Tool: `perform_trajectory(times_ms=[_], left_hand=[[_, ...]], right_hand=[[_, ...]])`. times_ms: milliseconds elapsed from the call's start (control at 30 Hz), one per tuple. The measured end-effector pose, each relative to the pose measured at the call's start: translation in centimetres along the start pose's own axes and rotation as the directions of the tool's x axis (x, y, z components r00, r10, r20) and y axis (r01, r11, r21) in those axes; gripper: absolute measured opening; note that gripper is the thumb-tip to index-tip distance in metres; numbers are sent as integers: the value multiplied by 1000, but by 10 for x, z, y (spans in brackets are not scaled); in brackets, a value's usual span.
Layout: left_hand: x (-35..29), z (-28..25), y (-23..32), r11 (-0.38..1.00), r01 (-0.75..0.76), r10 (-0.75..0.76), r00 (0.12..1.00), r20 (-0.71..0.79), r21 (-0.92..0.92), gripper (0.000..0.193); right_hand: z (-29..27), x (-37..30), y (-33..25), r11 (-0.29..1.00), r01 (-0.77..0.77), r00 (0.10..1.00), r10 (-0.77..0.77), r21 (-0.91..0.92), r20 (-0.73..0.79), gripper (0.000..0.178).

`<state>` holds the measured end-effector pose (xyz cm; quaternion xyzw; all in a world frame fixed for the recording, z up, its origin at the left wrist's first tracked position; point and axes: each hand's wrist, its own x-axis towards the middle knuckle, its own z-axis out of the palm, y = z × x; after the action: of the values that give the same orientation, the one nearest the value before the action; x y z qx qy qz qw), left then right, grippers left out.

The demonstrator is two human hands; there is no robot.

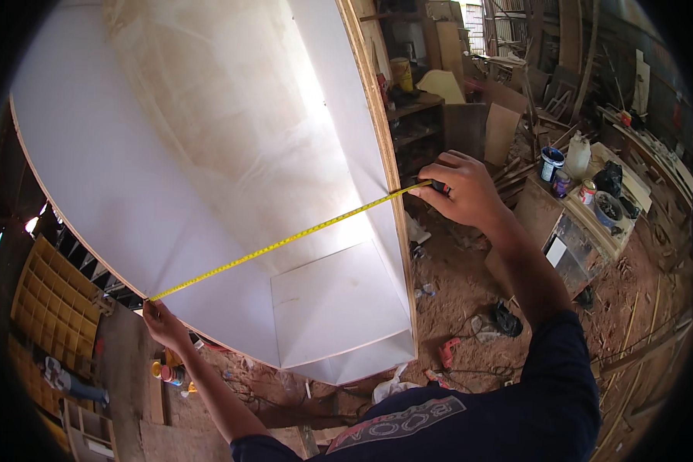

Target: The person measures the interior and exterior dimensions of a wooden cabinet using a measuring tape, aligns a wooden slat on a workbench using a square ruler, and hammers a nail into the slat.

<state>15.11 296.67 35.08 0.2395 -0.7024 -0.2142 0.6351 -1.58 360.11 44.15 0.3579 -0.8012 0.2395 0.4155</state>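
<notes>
A yellow tape measure [285, 241] stretches across the open front of a large box-shaped cabinet [115, 154] with white inner faces and raw wooden edges. At the cabinet's left edge, my left hand [163, 325] pinches the tape's end. Just beyond the right edge, my right hand [466, 189] is closed around the dark case, most of which the fingers hide. The blade looks taut and rises toward the right. Inside the cabinet, near my body, sits a white square panel [339, 304]; the inner back surface is brownish and smeared.
On the right, a worktable [620, 239] bears a dark-blue paint can [551, 163], a pale plastic jug [578, 156] and other cans. A red power tool [450, 351] lies on the dirt floor. A wooden grid frame [50, 300] stands at left. Boards lean at the back.
</notes>
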Motion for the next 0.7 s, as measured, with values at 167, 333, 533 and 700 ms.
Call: perform_trajectory(times_ms=[167,333,533,700], left_hand=[[2,2,-2,999,-44,44,999,-11,-6,39],[2,0,1,999,-51,51,998,20,-14,39],[10,-20,2,987,45,-11,978,210,-154,42],[14,-27,-19,781,377,-224,914,340,-499,48]], right_hand=[[1,2,1,1000,15,1000,-15,-4,-3,26],[3,1,1,1000,3,1000,-3,-13,-15,26],[1,-1,-2,1000,-2,999,2,-9,-41,23],[1,-4,-5,1000,-10,1000,11,20,-15,22]])
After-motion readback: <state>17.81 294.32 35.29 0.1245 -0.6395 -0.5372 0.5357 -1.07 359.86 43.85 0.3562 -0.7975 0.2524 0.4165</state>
